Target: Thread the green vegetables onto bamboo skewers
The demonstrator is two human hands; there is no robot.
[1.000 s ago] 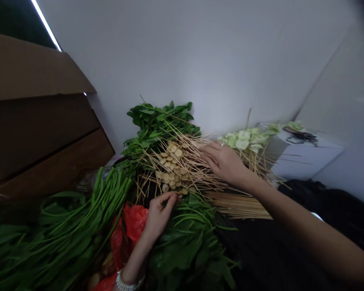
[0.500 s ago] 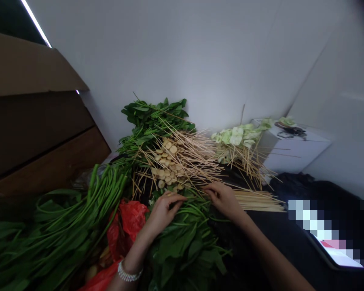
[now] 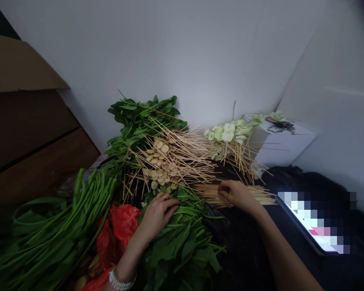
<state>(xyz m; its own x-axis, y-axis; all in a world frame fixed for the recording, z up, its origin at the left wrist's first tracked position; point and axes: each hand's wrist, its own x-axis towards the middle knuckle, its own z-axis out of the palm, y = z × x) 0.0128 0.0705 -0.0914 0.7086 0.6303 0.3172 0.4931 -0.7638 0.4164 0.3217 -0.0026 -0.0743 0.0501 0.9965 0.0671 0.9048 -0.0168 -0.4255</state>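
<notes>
My left hand (image 3: 160,212) rests on a bunch of leafy greens (image 3: 176,246), its fingers bent and closed around the green stems. My right hand (image 3: 238,196) is over a bundle of bamboo skewers (image 3: 208,193), thumb and forefinger pinched together at the skewers; whatever lies between the fingertips is too small to make out. Just beyond both hands is a pile of skewered potato slices (image 3: 160,161), with the bare skewer ends pointing right.
Skewered greens (image 3: 145,113) and skewered cabbage leaves (image 3: 229,132) lie at the wall. More long-stemmed greens (image 3: 63,226) and a red plastic bag (image 3: 124,222) are at left, near a cardboard box (image 3: 24,64). A white box (image 3: 286,145) and a lit phone (image 3: 315,230) are at right.
My right hand has moved right, away from the greens' stems and onto the skewer bundle. My left hand stays on the greens. The view has turned slightly, shifting everything left.
</notes>
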